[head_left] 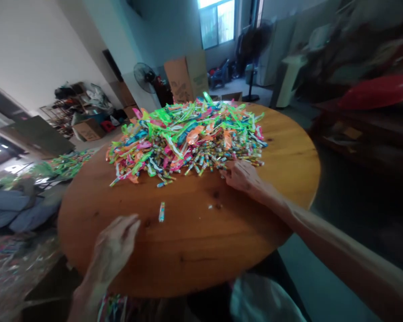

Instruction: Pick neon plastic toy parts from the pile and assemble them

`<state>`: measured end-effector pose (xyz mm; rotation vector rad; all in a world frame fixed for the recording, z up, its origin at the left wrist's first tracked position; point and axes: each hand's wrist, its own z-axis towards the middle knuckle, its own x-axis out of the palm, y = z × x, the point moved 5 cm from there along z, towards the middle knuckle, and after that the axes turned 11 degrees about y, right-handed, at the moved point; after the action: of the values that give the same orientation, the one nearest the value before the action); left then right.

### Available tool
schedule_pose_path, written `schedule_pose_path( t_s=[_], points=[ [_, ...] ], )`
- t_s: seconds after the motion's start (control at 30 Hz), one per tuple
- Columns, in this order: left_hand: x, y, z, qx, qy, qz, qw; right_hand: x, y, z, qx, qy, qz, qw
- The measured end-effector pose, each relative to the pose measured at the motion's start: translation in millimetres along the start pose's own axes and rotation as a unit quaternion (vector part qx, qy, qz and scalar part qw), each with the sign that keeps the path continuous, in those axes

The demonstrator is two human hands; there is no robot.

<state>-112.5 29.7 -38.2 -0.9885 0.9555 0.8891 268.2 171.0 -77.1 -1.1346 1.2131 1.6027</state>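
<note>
Round wooden table (188,268) with a heaped pile (184,129) of small printed tubes and bright green, pink and orange plastic pieces. The right hand (243,175) reaches to the pile's near edge, its fingers (227,172) bent down among or just beside the loose tubes (201,164). Whether they grip a tube cannot be told. The left hand (116,243) is low over the near left of the table, fingers (131,222) loosely curled and part open, with nothing visible in them. A single tube (161,212) lies just to the right of those fingers, pointing roughly away from the person. White specks (210,207) sit between the 2 hands, nearer the right fingers.

For a reach like this, the loose edge looks the best place to work: 1 tube pinched lightly around its middle should come away cleanly, while digging deeper could drag tangled plastic along or start a slide. The left fingers would do well to come down flat beside the single tube — a nudge from the side might roll it.

The right fingertips blur into the clutter, and the left palm and underside are turned from view. Print on the tubes is too small to read. Beyond the left fingers, a seated person's legs (16,208) are cut off by the frame — below them, a shiny heap (23,268) is smeared and hard to identify.
</note>
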Motion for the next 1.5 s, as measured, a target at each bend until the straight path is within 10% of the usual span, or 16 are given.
schedule_pose_path(
  t_s=[0.33,0.5,0.77,1.1,1.23,1.33,1.5],
  points=[
    [66.0,-54.5,91.7,0.086,0.095,0.02,0.992,11.1,29.0,-0.6,-0.088,0.073,0.01,0.993],
    [35.5,-14.8,135.4,-0.058,-0.09,0.095,0.99,15.0,38.9,-11.3,-0.109,0.065,0.037,0.991],
    [35.2,37.0,173.9,0.04,0.001,0.085,0.996,17.1,40.6,-14.0,-0.125,0.081,0.027,0.988],
    [7.5,20.5,112.8,0.001,-0.152,-0.099,0.983,9.0,36.4,-15.2,-0.132,0.105,0.092,0.981],
    [17.1,14.7,57.4,-0.104,-0.204,-0.357,0.905,12.2,45.7,-23.1,-0.179,0.136,0.096,0.97],
    [28.7,12.5,26.4,-0.145,-0.179,-0.436,0.87,18.2,51.3,-28.4,-0.189,0.144,0.086,0.968],
    [36.7,30.0,9.5,-0.127,-0.038,-0.35,0.927,21.0,63.1,-35.1,-0.2,0.153,-0.008,0.968]
  ],
)
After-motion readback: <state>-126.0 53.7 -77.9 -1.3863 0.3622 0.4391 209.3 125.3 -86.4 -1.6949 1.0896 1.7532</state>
